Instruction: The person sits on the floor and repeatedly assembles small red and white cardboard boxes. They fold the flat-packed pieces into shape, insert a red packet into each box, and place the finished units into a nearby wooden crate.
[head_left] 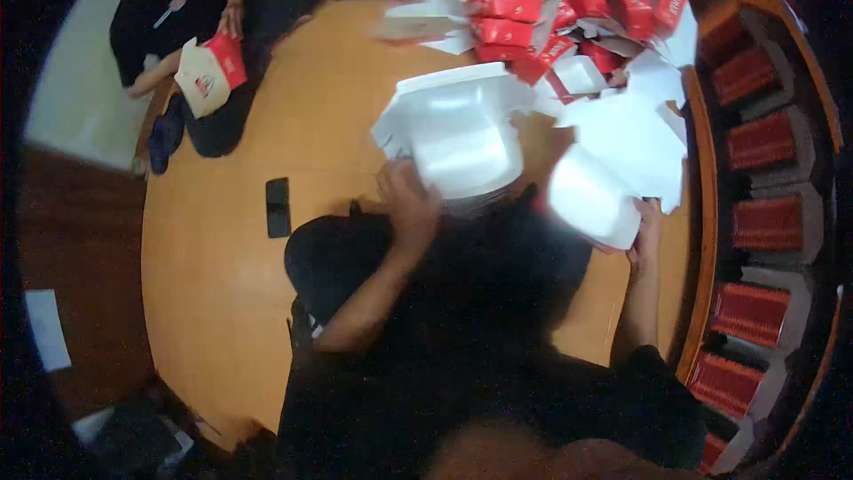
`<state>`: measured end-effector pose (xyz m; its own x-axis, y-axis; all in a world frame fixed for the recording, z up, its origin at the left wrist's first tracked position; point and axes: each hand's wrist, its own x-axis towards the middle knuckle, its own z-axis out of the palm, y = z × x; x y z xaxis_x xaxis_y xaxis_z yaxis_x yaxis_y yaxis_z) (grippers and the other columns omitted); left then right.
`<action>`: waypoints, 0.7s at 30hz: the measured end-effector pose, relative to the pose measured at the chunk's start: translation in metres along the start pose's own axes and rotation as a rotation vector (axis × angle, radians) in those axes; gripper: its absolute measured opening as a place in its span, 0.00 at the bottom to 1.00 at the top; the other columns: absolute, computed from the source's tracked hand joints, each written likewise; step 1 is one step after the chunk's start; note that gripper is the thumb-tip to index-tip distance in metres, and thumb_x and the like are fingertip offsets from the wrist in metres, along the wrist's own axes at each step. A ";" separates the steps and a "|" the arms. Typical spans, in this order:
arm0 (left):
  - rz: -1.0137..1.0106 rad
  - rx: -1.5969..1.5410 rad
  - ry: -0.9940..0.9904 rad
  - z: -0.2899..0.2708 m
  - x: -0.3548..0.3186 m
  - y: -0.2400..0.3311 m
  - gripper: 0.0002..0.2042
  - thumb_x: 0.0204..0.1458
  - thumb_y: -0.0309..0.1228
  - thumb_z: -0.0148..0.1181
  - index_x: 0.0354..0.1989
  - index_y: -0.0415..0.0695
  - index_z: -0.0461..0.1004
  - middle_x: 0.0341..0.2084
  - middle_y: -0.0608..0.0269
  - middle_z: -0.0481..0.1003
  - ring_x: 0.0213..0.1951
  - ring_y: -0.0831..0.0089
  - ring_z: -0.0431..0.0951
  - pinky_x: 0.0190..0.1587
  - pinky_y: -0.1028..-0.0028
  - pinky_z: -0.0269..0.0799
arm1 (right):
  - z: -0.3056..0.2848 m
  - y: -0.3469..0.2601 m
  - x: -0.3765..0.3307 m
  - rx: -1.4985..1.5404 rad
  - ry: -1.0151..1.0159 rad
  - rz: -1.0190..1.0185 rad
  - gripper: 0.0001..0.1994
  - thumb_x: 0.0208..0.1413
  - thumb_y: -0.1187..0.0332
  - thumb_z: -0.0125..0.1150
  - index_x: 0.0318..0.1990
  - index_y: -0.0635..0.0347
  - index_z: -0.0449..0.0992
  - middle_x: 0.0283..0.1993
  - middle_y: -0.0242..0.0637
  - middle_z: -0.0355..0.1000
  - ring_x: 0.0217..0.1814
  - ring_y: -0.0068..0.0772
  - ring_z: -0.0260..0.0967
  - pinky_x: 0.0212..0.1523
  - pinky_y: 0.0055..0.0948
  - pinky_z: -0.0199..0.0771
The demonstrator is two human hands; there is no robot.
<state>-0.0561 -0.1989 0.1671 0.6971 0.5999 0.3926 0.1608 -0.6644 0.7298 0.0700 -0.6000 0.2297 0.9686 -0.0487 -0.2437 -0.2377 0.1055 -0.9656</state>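
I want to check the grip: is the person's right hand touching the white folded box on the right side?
Touching. In the head view the right hand grips the lower right edge of the white folded box, with no gap between them.

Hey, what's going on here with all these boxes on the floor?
A person sitting on a wooden floor is handling white cardboard boxes. Their left hand grips a stack of white boxes in front of them, and their right hand holds a single white box off to the side. A heap of red and white flat boxes lies ahead. Another person sits across the floor holding a red and white box. A dark phone lies on the floor.
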 end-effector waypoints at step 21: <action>-0.608 -1.034 -0.313 0.140 0.122 0.008 0.22 0.44 0.25 0.50 0.52 0.37 0.66 0.38 0.57 0.70 0.40 0.65 0.72 0.43 0.64 0.73 | 0.148 0.052 0.237 0.341 -0.557 0.165 0.22 0.58 0.56 0.56 0.51 0.66 0.70 0.48 0.43 0.73 0.44 0.37 0.75 0.46 0.37 0.79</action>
<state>0.1282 -0.1939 0.1422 0.8618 0.4613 -0.2109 -0.0114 0.4333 0.9012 0.2982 -0.4595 0.1346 0.8360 0.5052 -0.2142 -0.4384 0.3801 -0.8144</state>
